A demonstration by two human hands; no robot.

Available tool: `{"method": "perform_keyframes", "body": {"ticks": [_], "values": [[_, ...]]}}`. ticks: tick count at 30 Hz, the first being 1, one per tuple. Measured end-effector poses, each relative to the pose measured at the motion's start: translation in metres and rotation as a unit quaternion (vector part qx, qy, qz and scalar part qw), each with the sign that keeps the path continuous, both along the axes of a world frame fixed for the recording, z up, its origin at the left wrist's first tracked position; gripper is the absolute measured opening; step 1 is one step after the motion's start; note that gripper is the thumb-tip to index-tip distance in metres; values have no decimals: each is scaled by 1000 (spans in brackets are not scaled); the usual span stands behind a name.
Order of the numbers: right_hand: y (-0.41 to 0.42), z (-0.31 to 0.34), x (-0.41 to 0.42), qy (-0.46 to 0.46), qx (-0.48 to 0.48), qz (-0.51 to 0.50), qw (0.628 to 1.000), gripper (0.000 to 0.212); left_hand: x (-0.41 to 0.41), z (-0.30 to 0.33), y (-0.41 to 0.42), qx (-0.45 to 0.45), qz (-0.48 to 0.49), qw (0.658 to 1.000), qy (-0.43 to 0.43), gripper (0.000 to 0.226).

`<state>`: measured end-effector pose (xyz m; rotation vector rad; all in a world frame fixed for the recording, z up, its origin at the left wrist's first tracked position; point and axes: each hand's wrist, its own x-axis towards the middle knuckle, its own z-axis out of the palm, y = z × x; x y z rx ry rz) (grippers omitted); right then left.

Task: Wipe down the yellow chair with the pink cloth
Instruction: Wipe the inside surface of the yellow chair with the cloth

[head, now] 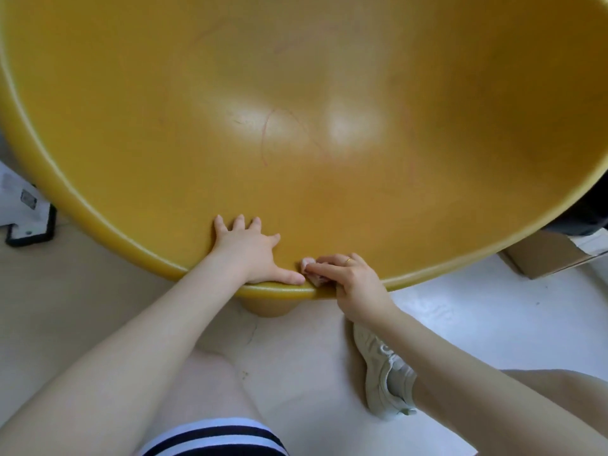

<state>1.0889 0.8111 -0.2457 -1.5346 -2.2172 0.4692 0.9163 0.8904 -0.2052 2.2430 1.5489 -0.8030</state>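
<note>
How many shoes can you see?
1. A pale shoe is on the floor under the right arm, below the yellow chair. A second shoe may be hidden out of view.

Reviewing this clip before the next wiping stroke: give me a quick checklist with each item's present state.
1. pink cloth in right hand: ok, bunched under the fingers.
2. Cloth touching the yellow chair at its near rim: ok.
3. left hand bracing the chair: ok, flat on the rim, fingers spread.
4. Hands clear of each other: not ok, left thumb nearly meets the cloth.
5. Seat bowl clean: not ok, thin reddish marks remain.
6. Cloth damp: cannot tell.
</note>
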Motion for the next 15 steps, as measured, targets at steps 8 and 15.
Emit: {"method": "perform_keyframes", "body": {"ticks": [8,15], "values": [[25,-28,73,-119,-42,-227,966,47,-2,2,2,1,-9,1000,-1,101],[21,-7,1,17,-67,-154,986,42,2,1,3,-6,-1,1000,-4,101]]}}
